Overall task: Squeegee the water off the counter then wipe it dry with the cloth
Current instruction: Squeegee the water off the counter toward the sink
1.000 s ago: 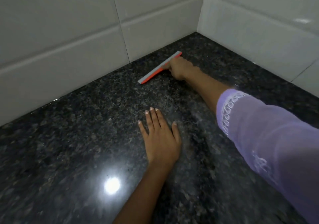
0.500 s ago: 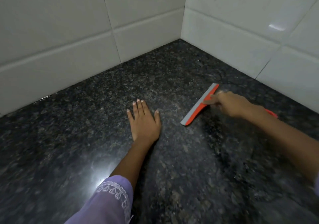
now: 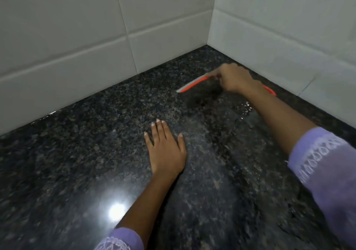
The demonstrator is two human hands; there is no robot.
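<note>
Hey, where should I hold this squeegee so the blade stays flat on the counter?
Probably by the orange handle, from the near right side, much as the right hand grips the squeegee now. The blade runs crosswise toward the corner, and the handle end sticks out behind the wrist, so a grip there leaves the blade edge free to meet the counter.

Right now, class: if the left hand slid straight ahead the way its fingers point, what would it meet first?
The left hand lies flat on the counter, fingers pointing toward the back wall. Only bare counter shows ahead, so probably the wall; the squeegee looks off to the right.
</note>
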